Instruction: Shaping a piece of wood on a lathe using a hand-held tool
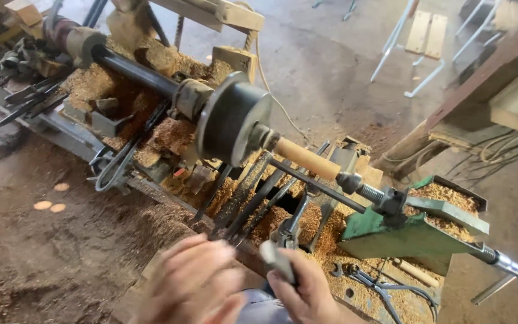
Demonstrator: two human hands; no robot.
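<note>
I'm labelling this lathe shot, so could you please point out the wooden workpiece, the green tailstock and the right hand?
wooden workpiece [306, 158], head view, middle of the pale cylinder.
green tailstock [394, 239], head view, its green side face.
right hand [307, 294], head view, back of the hand gripping a metal tool.

Left hand [190, 282]: motion-blurred, fingers indistinct, wrist cut off by the bottom edge; contact with anything not determinable. Right hand [307, 291]: partly cropped at the bottom edge, closed around the handle of a metal tool [283, 249], tool tip lost among the chisels [253, 198] and sawdust [307, 225] on the lathe bed. Lathe [229, 120] headstock end cropped at the upper left, dark hand tools [25, 99] there too small to identify, white frame [412, 42] cut by the top edge, wooden beam [481, 72] cut by the right edge.
</note>
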